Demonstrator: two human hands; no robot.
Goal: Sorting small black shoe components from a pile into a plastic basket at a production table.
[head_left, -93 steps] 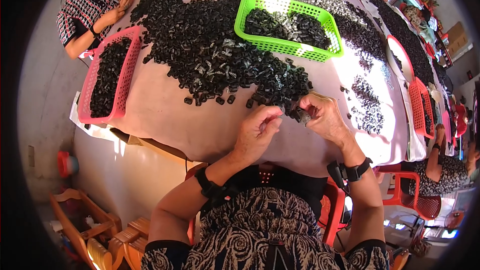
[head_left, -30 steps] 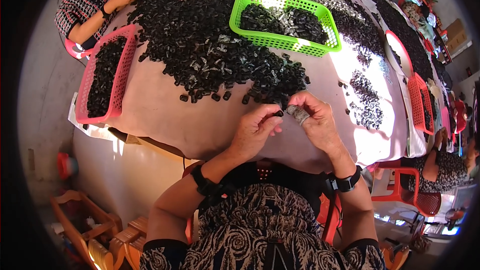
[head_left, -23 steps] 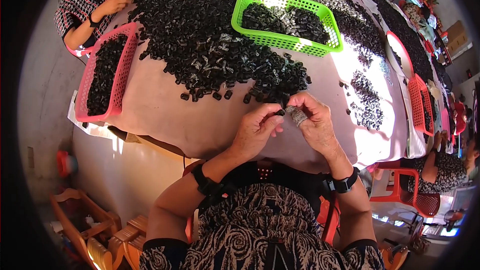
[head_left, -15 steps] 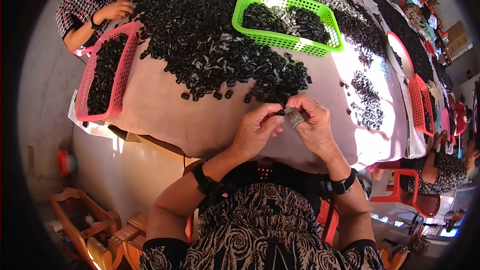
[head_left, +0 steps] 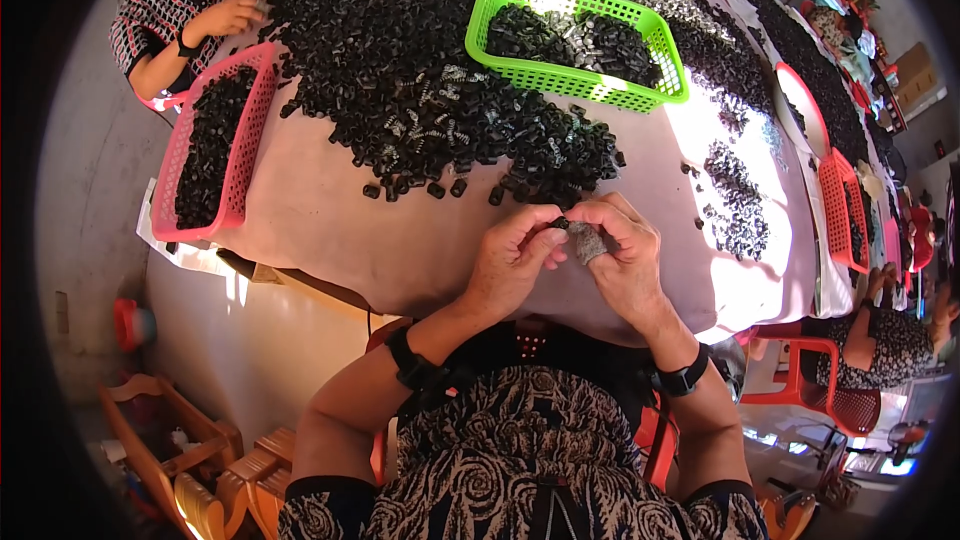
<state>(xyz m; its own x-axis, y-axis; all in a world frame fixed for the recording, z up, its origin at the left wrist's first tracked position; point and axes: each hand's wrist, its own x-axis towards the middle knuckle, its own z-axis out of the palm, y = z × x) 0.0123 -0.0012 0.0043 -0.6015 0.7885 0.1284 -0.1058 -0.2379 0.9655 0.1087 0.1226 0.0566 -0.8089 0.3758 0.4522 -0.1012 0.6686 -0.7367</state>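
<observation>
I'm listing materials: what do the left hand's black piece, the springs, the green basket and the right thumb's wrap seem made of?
Black piece: perhaps plastic, finish unclear; dark, very small.
Springs: probably metal, bright; silvery coils.
Green basket: likely plastic, smooth; even colour, moulded-looking holes.
Wrap: perhaps cloth or tape, matt; mottled grey.

Orange-brown wooden furniture (head_left: 150,432) is observed at lower left; above it, a red container (head_left: 124,327) is seen near the grey wall (head_left: 90,190). A red plastic chair (head_left: 857,410) is noted at right, a brown cardboard box (head_left: 912,78) at upper right.
</observation>
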